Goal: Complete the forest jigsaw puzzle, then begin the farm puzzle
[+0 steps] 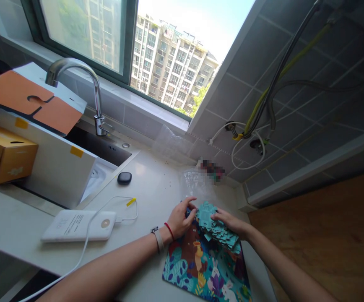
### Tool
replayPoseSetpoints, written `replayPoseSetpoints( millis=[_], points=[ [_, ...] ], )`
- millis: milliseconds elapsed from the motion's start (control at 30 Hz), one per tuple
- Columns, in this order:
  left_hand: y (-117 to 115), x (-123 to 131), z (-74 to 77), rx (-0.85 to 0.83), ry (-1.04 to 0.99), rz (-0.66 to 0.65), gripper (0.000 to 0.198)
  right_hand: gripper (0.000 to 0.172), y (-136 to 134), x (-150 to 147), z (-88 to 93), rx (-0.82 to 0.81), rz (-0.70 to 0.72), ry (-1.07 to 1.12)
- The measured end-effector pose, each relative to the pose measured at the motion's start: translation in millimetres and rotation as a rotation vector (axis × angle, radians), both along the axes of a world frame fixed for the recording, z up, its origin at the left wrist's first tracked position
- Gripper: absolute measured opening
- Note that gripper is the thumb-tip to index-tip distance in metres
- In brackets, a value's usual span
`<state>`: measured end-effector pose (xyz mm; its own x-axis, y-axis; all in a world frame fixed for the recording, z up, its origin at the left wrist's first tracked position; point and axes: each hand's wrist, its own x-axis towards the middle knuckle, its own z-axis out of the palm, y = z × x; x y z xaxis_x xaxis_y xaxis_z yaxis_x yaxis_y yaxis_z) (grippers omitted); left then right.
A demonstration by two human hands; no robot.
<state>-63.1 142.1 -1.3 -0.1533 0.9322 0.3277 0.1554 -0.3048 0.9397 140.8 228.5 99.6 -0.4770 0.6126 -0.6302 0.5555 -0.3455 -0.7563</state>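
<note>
A heap of teal jigsaw puzzle pieces (218, 233), plain side up, overlaps the upper part of a colourful illustrated board (201, 268) with rabbits and leaves. My right hand (230, 222) grips the heap from the right, thumb on top; its other fingers are hidden by the pieces. At the board's upper left corner is my left hand (182, 219), close to the heap's left side. Its fingers are bent and apart from the thumb, and I see nothing held there. A red string and a pale band circle the left wrist.
Clear plastic wrapping (197, 184) lies beyond the hands. To the left are a small black case (124, 178) and a white power bank (81, 225) with a cable. Open boxes (53, 163) cover part of the sink (115, 157) under the faucet (98, 96). Wires hang on the right wall.
</note>
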Motion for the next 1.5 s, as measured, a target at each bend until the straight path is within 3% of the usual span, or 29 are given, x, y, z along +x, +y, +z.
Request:
replayPoseSetpoints(
  millis=[167,333,433,533,633,700,800,933,1033,1167,1333,1500],
  points=[
    [2.9,0.0,-9.7,-0.041,-0.023,-0.017,0.063,0.064,-17.3,38.8,2.9,0.030,-0.058,-0.052],
    [4.4,1.7,-16.8,-0.039,0.028,0.024,0.078,0.066,12.1,95.7,-5.2,0.292,-0.117,-0.181],
    [5.9,0.6,-16.5,0.028,0.041,0.116,0.084,0.067,39.1,126.4,-10.0,0.559,-0.078,-0.260],
    [8.8,-7.3,-10.9,0.119,0.054,0.260,0.092,0.051,58.5,144.7,-10.3,0.808,-0.066,-0.460],
    [11.6,-18.9,-3.9,0.221,0.172,0.418,0.101,0.040,65.1,146.8,-8.5,0.937,-0.035,-0.723],
    [13.1,-23.8,-2.9,0.270,0.255,0.452,0.103,0.041,63.1,140.8,-8.5,0.961,0.022,-0.870],
    [15.7,-23.0,-11.1,0.233,0.323,0.381,0.099,0.049,55.2,126.7,-12.5,0.997,0.138,-1.071],
    [21.4,-17.8,-28.3,0.087,0.244,0.282,0.091,0.051,42.6,113.6,-25.6,1.049,0.228,-1.281],
    [23.8,-18.4,-32.5,0.032,0.200,0.248,0.069,0.051,33.4,113.6,-38.6,1.102,0.244,-1.336],
    [19.6,-18.4,-25.6,0.049,0.254,0.115,0.034,0.052,22.4,120.5,-54.5,1.178,0.250,-1.370],
    [12.1,-15.3,-12.7,0.151,0.278,0.082,0.026,0.052,14.7,125.6,-65.0,1.206,0.232,-1.385],
    [9.5,-16.3,-4.6,0.149,0.255,0.075,0.024,0.053,10.8,123.4,-64.4,1.194,0.199,-1.377]
  ],
)
